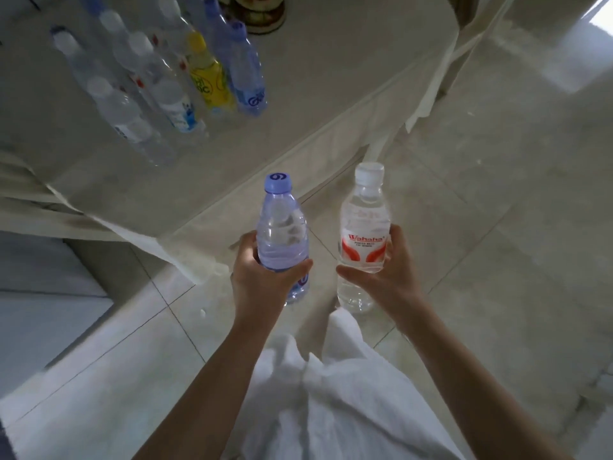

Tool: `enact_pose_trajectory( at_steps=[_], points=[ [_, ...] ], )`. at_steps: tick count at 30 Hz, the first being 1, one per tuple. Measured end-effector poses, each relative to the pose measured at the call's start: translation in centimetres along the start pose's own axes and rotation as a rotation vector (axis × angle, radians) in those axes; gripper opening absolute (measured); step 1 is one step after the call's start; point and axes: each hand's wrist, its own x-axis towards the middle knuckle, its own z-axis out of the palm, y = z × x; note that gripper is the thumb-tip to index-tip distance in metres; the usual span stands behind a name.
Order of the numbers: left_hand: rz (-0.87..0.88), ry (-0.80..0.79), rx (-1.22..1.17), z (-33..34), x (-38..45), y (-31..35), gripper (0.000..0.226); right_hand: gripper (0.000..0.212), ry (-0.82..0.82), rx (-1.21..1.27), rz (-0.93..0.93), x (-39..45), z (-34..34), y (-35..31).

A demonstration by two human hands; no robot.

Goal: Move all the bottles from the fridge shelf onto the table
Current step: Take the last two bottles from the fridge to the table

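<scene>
My left hand (265, 277) grips a blue-capped water bottle (282, 237), my right hand (384, 273) a white-capped one (364, 234), both over the floor, short of the tabletop (331, 78). Setting them down carelessly could topple the crowded bottles (159, 78) there.

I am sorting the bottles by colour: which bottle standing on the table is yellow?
The yellow bottle, second from the right edge of the group on the table; the others are clear or blue.
</scene>
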Motion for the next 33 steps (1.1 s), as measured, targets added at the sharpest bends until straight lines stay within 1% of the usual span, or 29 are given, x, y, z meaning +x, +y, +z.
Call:
enact_pose_trajectory(
  at_steps=[4, 7, 11, 14, 16, 19, 23, 28, 33],
  points=[
    [-0.115, 0.106, -0.028, 3.1, 2.7, 2.2, 0.054, 0.084, -0.072, -0.017, -0.023, 6.4, -2.4, -1.7],
    [-0.182, 0.177, -0.035, 4.3, 4.5, 3.3, 0.045, 0.086, -0.115, -0.05, -0.025, 10.4, -2.9, -3.2],
    [-0.282, 0.249, -0.068, 4.9, 7.3, 3.9, 0.049, 0.089, -0.164, -0.053, -0.036, 15.0, -1.7, -5.0],
    [-0.337, 0.293, -0.071, 4.9, 10.1, 3.8, 0.057, 0.081, -0.215, -0.023, -0.06, 18.2, -0.1, -6.4],
    [-0.351, 0.311, -0.068, 4.9, 11.9, 3.6, 0.059, 0.079, -0.244, -0.01, -0.096, 19.8, 1.0, -7.0],
    [-0.347, 0.326, -0.058, 4.3, 16.0, 3.6, 0.057, 0.082, -0.265, -0.009, -0.143, 22.7, 3.3, -8.4],
    [-0.306, 0.35, -0.052, 2.9, 21.8, 3.6, 0.064, 0.078, -0.285, -0.056, -0.209, 26.2, 6.5, -11.3],
    [-0.234, 0.405, -0.029, 2.7, 27.1, 3.3, 0.066, 0.075, -0.22, -0.097, -0.259, 29.9, 10.3, -13.3],
    [-0.266, 0.42, -0.068, 3.8, 30.0, 1.6, 0.068, 0.068, -0.202, -0.121, -0.293, 32.6, 13.3, -13.4]
  ],
)
